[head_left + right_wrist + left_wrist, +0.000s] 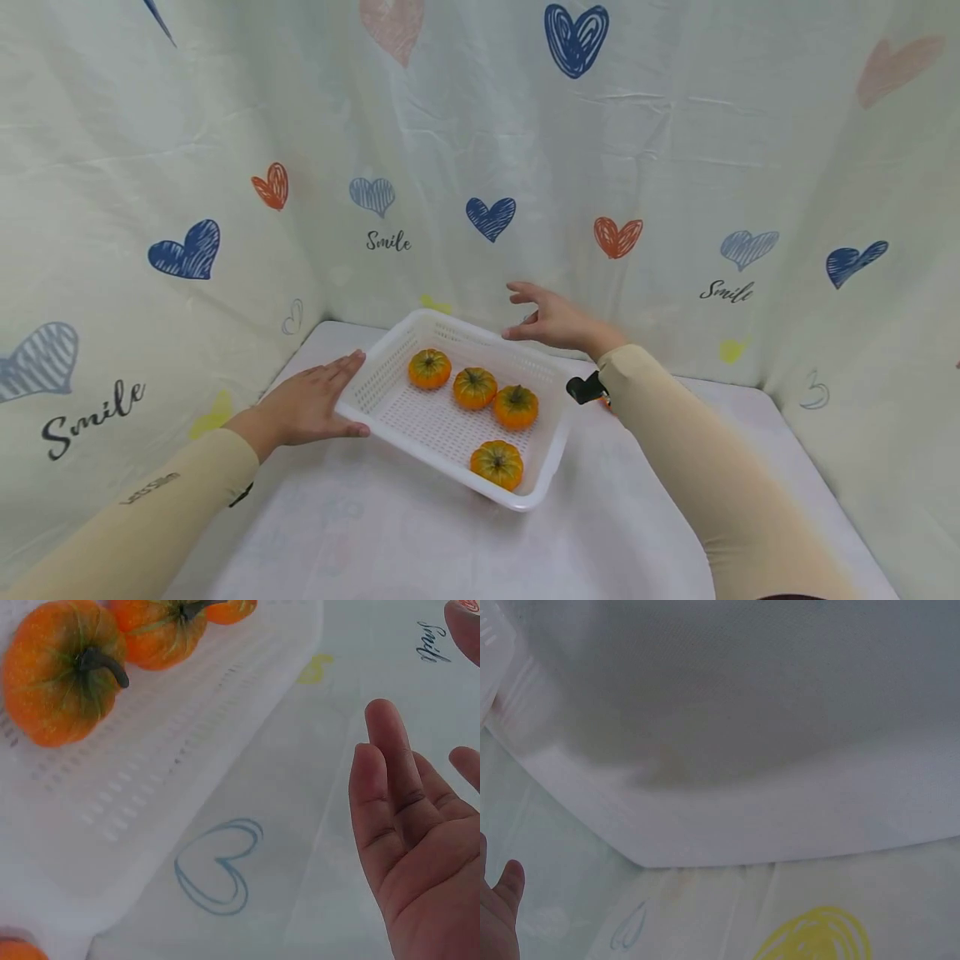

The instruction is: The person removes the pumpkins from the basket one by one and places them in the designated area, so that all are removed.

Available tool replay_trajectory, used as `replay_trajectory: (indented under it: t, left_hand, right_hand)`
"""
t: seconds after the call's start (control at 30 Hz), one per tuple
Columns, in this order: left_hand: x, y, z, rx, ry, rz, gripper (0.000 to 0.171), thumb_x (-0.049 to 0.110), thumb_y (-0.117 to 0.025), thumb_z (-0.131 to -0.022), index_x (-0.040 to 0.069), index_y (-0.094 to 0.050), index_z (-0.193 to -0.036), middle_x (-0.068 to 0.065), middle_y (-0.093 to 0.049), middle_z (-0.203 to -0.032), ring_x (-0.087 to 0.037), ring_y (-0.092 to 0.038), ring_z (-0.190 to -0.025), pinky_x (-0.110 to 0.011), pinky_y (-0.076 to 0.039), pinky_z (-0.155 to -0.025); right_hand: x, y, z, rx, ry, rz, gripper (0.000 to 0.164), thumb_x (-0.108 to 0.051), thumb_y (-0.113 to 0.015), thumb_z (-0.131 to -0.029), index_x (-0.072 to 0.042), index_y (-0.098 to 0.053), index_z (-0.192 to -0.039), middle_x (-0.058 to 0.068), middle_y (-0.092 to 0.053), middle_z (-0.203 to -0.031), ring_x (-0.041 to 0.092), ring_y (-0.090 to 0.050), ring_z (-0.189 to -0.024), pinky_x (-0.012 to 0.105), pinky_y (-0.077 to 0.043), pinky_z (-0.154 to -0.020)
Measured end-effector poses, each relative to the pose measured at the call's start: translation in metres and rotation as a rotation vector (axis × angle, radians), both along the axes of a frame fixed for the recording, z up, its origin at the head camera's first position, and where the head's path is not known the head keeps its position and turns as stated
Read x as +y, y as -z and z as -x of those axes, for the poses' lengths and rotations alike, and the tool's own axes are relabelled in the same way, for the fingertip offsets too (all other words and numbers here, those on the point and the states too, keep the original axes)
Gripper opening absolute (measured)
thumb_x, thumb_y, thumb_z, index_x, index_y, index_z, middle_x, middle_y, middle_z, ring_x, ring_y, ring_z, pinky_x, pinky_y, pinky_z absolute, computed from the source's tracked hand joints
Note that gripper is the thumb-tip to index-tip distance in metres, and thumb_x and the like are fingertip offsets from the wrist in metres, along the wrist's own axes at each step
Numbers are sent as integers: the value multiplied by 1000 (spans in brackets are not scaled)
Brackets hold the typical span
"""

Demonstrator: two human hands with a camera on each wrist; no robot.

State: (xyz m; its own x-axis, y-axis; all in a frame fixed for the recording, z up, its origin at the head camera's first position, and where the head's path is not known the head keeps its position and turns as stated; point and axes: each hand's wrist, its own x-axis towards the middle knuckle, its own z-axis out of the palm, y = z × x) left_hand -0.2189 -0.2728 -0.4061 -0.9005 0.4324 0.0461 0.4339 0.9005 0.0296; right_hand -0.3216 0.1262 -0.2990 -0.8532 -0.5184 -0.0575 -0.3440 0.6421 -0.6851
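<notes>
The basket (429, 457) lies on the table (420, 546), lengthwise from far left to near right; the straight-fingered left hand (311, 404) is nearer, at its left end; the empty, loose right hand (557, 319) hovers by its far side.

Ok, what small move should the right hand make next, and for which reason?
Probably lower the right hand to the far rim of the basket: it is empty and near that rim, the left hand is at the left end, and support from both sides might keep the pumpkins steadier.
</notes>
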Motion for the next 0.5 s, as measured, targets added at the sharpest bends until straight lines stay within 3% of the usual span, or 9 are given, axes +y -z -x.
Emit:
replay_trajectory:
  t: [0.17,0.5]
  left_hand:
    - [0,1,0,3,-1,-2,121,87,-45,-79,-3,-19,-157,-19,-26,-161,-40,-33,-142,-55,-30,-113]
    - [-1,4,3,-14,-23,-9,123,87,-48,-77,0,-16,-158,-16,-22,-163,-39,-31,-144,-55,-28,-114]
  right_hand:
    - [-19,17,3,-57,-13,34,89,-38,-79,-86,-29,-27,-158,7,-38,-155,26,-61,-117,46,-52,-95]
    - [-40,46,5,-86,0,30,84,-34,-78,-88,-27,-30,-157,6,-42,-152,27,-60,-119,46,-50,-98]
